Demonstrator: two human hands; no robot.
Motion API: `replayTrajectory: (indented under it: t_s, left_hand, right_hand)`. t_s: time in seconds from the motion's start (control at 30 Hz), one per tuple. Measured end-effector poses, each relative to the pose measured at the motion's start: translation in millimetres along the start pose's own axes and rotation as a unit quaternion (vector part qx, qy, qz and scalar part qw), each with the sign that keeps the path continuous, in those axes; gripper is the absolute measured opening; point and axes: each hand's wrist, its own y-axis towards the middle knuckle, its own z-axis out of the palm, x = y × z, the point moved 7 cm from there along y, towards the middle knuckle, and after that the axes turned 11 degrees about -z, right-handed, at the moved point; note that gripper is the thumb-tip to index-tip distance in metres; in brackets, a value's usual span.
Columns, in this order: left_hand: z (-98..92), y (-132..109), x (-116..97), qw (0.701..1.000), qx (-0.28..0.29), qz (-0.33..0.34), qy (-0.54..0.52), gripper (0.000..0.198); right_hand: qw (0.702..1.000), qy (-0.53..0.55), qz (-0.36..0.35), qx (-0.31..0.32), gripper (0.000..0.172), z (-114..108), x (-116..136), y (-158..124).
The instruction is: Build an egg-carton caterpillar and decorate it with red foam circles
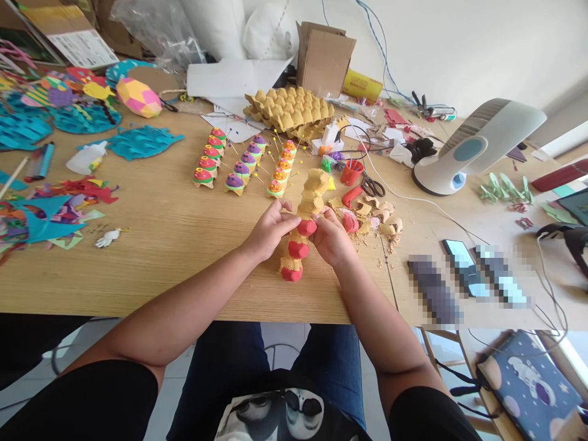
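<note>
A strip of egg-carton cups (309, 202) lies on the wooden table (160, 245), running away from me. Its three nearest cups carry red caps (298, 249). My left hand (269, 229) grips the strip from the left, fingers curled against the topmost red cap. My right hand (331, 236) presses it from the right, fingers closed on the same cap. Three rows of finished painted carton caterpillars (243, 162) with pin antennae stand just beyond my hands.
Carton scraps and red clay (367, 217), scissors (373, 185) and a red cup (351, 172) lie right of the strip. A white fan (473, 147), phones (462, 266), egg trays (289, 110), a glue bottle (87, 158) and coloured paper crafts (50, 116) surround the work spot.
</note>
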Motion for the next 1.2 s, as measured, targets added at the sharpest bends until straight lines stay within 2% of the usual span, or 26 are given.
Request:
replayTrajectory:
  t_s: [0.4,0.5,0.67,0.83,1.2]
  left_hand:
    - [3.4,1,11,0.995,0.02,-0.064,-0.08,0.05]
    - [4.2,2,13,0.992,0.03,-0.074,-0.101,0.054]
    - [2.9,2,14,0.983,0.038,-0.082,-0.158,0.053]
    - [4.4,2,13,0.974,0.061,-0.084,-0.202,0.05]
    - [7.9,2,15,0.97,0.079,-0.102,-0.206,0.043]
  right_hand:
    - [1.0,0.002,-0.014,-0.024,0.04,-3,3,1]
    - [1.0,0.017,-0.022,-0.014,0.041,0,5,1]
    - [0.998,0.058,-0.012,0.025,0.032,6,5,0]
    - [0.996,0.063,-0.021,0.06,0.035,12,8,-2]
    - [0.996,0.072,-0.019,0.048,0.03,12,11,-4]
